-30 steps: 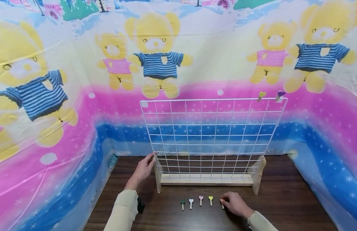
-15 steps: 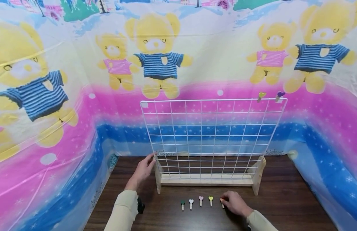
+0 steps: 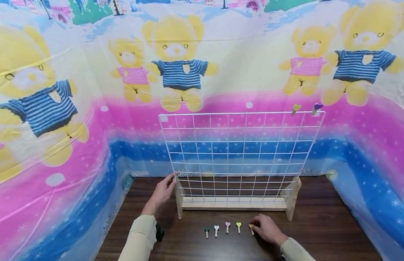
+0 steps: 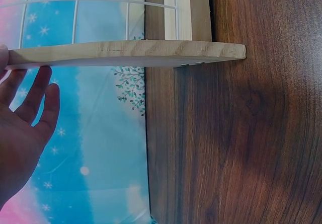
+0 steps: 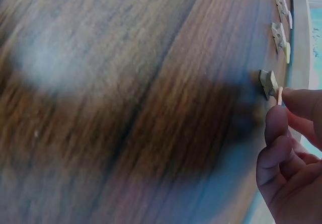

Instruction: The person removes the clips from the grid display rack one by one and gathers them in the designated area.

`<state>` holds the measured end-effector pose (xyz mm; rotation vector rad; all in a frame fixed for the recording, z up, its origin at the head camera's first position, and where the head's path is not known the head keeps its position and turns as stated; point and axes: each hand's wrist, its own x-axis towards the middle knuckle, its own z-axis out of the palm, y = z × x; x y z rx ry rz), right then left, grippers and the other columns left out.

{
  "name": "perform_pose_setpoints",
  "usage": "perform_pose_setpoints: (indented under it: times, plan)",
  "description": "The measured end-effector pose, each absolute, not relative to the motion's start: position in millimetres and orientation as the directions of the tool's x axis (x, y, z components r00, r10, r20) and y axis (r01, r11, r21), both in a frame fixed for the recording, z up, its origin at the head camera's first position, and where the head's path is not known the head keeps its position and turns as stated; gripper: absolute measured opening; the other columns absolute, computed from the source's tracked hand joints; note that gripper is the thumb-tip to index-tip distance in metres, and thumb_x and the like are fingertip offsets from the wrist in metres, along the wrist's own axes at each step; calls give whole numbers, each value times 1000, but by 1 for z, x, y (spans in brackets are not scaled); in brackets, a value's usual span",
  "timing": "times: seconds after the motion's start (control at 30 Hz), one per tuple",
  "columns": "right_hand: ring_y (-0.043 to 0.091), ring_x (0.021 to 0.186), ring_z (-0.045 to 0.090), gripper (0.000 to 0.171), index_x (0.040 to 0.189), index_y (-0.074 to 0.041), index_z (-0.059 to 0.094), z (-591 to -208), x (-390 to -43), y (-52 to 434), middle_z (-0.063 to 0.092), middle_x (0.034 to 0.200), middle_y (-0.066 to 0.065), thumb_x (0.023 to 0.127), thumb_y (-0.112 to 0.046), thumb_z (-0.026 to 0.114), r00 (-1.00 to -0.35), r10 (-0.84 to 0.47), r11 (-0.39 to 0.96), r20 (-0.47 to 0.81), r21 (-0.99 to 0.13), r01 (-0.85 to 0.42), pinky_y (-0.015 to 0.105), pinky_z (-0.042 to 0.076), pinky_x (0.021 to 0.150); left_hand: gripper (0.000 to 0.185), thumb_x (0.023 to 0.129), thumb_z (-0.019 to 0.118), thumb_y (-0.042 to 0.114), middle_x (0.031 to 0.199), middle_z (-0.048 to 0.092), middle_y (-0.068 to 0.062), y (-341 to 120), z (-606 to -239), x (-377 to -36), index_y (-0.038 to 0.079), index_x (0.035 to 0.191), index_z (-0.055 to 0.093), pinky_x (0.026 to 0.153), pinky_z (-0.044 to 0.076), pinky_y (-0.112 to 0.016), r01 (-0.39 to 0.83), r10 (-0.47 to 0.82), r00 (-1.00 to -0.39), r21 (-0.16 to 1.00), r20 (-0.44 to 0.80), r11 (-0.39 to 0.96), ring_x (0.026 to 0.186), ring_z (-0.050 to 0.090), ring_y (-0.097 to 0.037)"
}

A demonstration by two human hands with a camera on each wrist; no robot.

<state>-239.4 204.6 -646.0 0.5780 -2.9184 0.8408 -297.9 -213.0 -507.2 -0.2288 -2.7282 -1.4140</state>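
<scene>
My right hand (image 3: 268,230) pinches the orange heart top of a small wooden clothespin (image 3: 252,231) at the table. In the right wrist view, thumb and index finger hold the thin edge of that heart, and the wooden clip (image 5: 268,84) points away from them. At the left end of the wire grid rack, my left hand (image 3: 162,191) grips the top of the wooden side post (image 4: 151,50), thumb on one face and fingertips on the other. The white wire grid (image 3: 236,152) stands upright in its wooden base (image 3: 234,206).
Left of the right hand, a row of heart clothespins lies on the dark wood table (image 3: 179,246): yellow (image 3: 239,226), pink (image 3: 227,226), white (image 3: 216,230) and green (image 3: 206,231). A yellow (image 3: 296,107) and a purple clothespin (image 3: 317,107) clip the grid's top right. Patterned cloth (image 3: 228,72) surrounds the table.
</scene>
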Motion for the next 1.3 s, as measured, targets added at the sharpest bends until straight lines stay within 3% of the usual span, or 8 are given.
perform_pose_setpoints:
  times: [0.33,0.53,0.8,0.93,1.13,1.3]
  plan:
    - [14,79,61,12,91,-9,70,-612,-242,217,60,85,-6,80,-10,74,-931,-319,795,180,-484,-366,32,50,68,40,101,46,17,129,54,-18,-213,-509,-298,15,141,45,91,44,-50,158,100,-987,799,123,580,116,52,-32]
    - [12,77,60,10,90,-12,70,-566,-243,227,62,84,-6,81,-10,73,-886,-375,783,272,-419,-460,31,49,66,40,102,46,16,129,54,-19,-212,-507,-297,14,141,45,90,45,-49,159,103,-987,804,122,573,115,53,-31]
    - [1,66,52,18,103,-11,70,-497,-242,243,64,96,-1,85,-14,71,-875,-358,783,327,-405,-472,25,45,58,40,102,45,16,129,54,-19,-211,-506,-297,14,142,44,90,44,-49,155,101,-988,808,118,569,116,52,-31]
    - [3,67,55,21,105,-9,69,-464,-240,248,64,97,2,84,-10,72,-840,-357,768,409,-384,-513,25,48,58,40,102,45,16,129,54,-19,-212,-507,-297,14,142,44,90,45,-49,155,106,-988,808,115,568,116,52,-31]
    - [0,57,46,24,106,-8,69,-415,-239,252,60,88,-2,83,-10,73,-793,-332,778,511,-328,-536,23,41,48,40,102,45,17,130,53,-19,-213,-508,-297,14,142,44,91,44,-49,156,106,-988,812,116,562,116,52,-31]
    - [-1,57,44,25,105,-7,70,-381,-241,256,59,85,-2,80,-6,75,-717,-326,771,616,-265,-579,23,41,48,41,102,45,17,131,52,-20,-214,-508,-298,14,142,44,91,44,-49,160,113,-987,815,117,556,117,52,-31]
